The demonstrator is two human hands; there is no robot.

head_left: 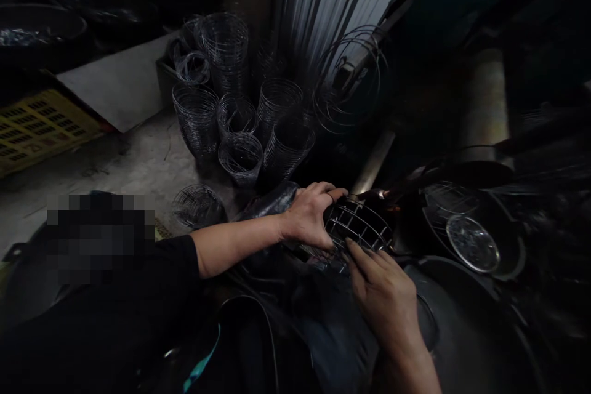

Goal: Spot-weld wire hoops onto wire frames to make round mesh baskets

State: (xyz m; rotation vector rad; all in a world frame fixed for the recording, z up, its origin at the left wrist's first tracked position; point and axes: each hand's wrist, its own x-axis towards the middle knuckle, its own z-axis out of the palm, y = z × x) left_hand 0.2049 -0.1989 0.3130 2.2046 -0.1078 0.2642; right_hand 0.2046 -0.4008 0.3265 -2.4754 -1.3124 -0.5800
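A small round wire basket [362, 220] of crossed metal wires lies on its side below the tip of a dark metal arm [415, 180]. My left hand [310, 217] grips its left side, thumb near the lower rim and fingers over the top. My right hand [388, 289] has its fingers bent against the near edge of the same basket, holding wires there. The fingertips of my right hand are partly lost in shadow. A bright spot shows on the machine's tip, right at the basket's upper edge.
Several stacks of wire rings or baskets [242, 157] stand on the floor ahead. A dark tub [462, 320] and a bucket with round wire pieces [521, 252] are at the right. A yellow crate [46, 126] stands left. A person's pixelated head [99, 240] is at lower left.
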